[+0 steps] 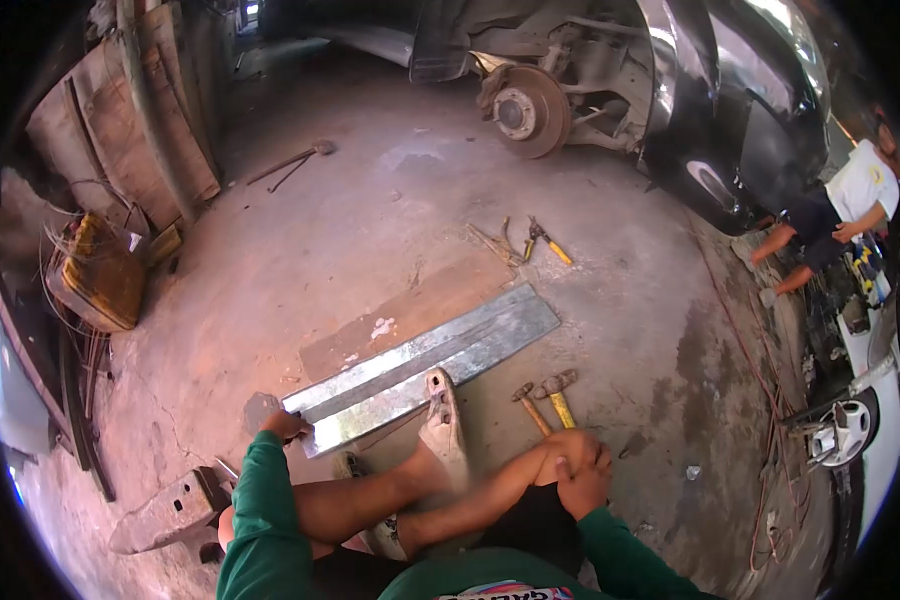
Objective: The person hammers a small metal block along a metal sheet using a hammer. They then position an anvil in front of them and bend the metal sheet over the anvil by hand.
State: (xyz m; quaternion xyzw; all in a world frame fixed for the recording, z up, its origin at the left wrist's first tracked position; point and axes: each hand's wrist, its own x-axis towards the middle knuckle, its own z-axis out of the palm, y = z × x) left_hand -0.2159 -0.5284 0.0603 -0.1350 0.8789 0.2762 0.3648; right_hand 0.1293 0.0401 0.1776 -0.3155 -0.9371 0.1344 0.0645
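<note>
A long, shiny metal sheet (430,365), with a darker band along its middle, lies slanted on the floor before me. My left hand (286,426) grips its near left corner, fingers closed at the edge. One of my shoes (444,420) overlaps the sheet's near edge. My right hand (582,485) rests on my bent knee, fingers laid over it and holding nothing. Just beyond that knee lie a hammer with a wooden handle (533,409) and a hammer with a yellow handle (561,402).
Yellow-handled snips (548,243) lie past the sheet. An anvil-like metal block (175,512) sits at lower left, a yellow container (98,270) farther up. A car with a bare brake disc (525,112) stands ahead. Another person (840,205) sits at right, near cables (765,480).
</note>
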